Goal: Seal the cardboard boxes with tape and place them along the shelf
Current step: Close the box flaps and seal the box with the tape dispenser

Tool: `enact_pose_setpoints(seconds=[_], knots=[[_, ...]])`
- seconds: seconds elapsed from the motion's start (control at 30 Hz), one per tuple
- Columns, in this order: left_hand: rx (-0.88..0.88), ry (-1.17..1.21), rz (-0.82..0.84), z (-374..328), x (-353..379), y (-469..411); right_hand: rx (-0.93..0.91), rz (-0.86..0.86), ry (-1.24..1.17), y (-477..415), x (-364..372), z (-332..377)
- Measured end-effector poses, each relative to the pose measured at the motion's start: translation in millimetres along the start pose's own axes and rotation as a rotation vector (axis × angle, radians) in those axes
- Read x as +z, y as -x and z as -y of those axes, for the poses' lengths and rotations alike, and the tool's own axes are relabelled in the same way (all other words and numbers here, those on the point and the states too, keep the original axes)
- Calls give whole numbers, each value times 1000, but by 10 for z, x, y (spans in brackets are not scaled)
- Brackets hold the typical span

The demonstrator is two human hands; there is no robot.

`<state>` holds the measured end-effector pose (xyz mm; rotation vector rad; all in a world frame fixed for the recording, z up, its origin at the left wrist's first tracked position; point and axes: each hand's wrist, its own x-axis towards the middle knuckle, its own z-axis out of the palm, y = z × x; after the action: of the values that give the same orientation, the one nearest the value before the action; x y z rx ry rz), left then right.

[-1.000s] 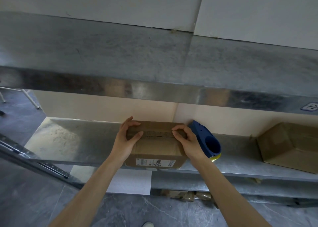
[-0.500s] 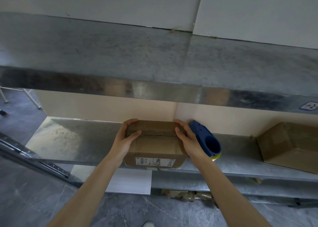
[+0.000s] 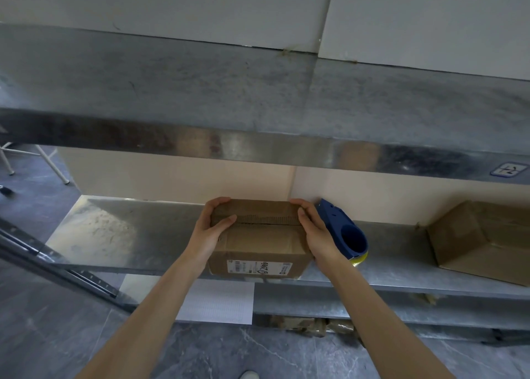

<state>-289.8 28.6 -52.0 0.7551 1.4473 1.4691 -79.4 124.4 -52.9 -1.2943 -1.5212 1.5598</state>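
Both hands have shifted off the top seam to the box ends. At the shelf [image 3: 129, 235] front edge, left hand [image 3: 212, 232] clasps the cardboard box [image 3: 259, 243] at its left end, right hand [image 3: 314, 235] at its right, fingers curled over the top (tape dispenser [image 3: 344, 232] just beside). Seam appears taped; placing remains.

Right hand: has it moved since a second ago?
Yes, slightly rightward: the right hand drew back from the top seam of the cardboard box to grip its right edge, nearer the blue tape dispenser lying on the shelf.
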Motion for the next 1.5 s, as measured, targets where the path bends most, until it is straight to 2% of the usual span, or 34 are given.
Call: enact_pose_setpoints(seconds=[0.13,0.27,0.37,0.53,0.77,0.83,1.0,1.17,1.2,1.27,1.37,1.43,1.5], knots=[[13,-4,-10,9,3,-3,-3,-15,4,-16,4,-3],[190,-289,-246,86,27,50,-25,-42,-8,-10,19,-25],[266,-360,-276,189,56,190,-37,-108,-32,-11,19,-53],[284,-422,-233,275,100,293,-48,-125,-40,23,33,-64],[269,-508,-433,190,-62,181,-135,-17,132,214,-120,-180],[268,-490,-412,175,-13,142,-183,5,189,255,-126,-198],[260,-395,-241,186,128,51,-306,93,304,290,-147,-152],[219,-421,-110,184,104,69,-325,159,335,311,-225,-95],[218,-459,-94,180,57,70,-336,124,346,304,-266,-90],[234,-602,-91,169,-59,73,-353,-51,394,269,-388,-96],[316,-909,-134,111,-188,109,-283,-321,613,199,-619,-144],[398,-1104,-169,81,-228,129,-186,-357,764,156,-748,-222],[430,-1193,-187,77,-250,137,-109,-293,873,122,-805,-311]])
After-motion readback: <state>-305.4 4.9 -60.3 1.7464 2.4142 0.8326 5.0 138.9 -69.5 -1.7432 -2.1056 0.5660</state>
